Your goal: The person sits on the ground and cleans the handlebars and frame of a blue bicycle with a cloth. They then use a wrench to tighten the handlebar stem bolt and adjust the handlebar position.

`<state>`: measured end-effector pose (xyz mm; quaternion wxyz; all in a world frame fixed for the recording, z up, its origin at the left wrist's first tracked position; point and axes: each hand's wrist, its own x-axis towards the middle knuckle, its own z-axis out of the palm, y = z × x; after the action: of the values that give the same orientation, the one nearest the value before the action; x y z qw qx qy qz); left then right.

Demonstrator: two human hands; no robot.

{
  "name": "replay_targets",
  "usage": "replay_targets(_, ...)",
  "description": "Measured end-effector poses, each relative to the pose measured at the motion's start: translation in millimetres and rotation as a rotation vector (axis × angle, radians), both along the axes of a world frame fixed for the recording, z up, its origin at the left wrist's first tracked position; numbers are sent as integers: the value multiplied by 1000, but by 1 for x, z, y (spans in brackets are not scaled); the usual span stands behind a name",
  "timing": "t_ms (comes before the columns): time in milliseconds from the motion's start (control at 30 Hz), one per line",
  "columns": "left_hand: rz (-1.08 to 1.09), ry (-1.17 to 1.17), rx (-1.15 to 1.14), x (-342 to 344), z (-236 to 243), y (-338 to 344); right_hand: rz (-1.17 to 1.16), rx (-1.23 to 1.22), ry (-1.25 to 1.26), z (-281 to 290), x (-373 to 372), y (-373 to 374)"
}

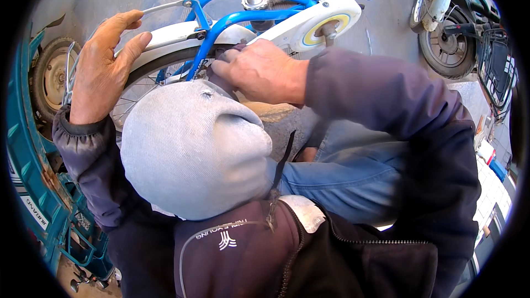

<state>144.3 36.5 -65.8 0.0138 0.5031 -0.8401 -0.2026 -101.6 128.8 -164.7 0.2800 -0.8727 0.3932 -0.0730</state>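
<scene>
A blue bicycle frame (229, 19) with a white chain guard (314, 25) stands in front of me. Its rear wheel sits beneath a white mudguard (171, 34). My left hand (105, 66) is raised at the mudguard's left end, fingers and thumb apart, close to a thin metal stay. Near the wheel hub, my right hand (262, 72) is closed on a dark rag (221, 81), pressed in beside the blue frame tubes. The hub is partly hidden by that hand and my bent knee in faded jeans (187, 143).
At the left, a green metal vehicle body (33, 160) stands beside a dusty wheel (52, 74). Another two-wheeler's wheel (450, 44) is at the upper right, with a black wire basket (494, 66) next to it. A blue-and-white item (493, 163) lies low at the right.
</scene>
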Motion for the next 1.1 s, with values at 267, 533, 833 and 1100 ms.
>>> replay_targets(267,-20,-2,-30,1,3,3,-286,-105,5,3,-34,6)
replay_targets(533,-1,-18,-21,0,3,2,-230,-287,-51,-13,-9,-4)
replay_targets(833,-28,-8,-86,-3,1,4,-130,-306,65,8,-12,-1)
replay_targets(1100,-9,-22,-25,-3,5,3,-18,-336,220,9,-9,-3)
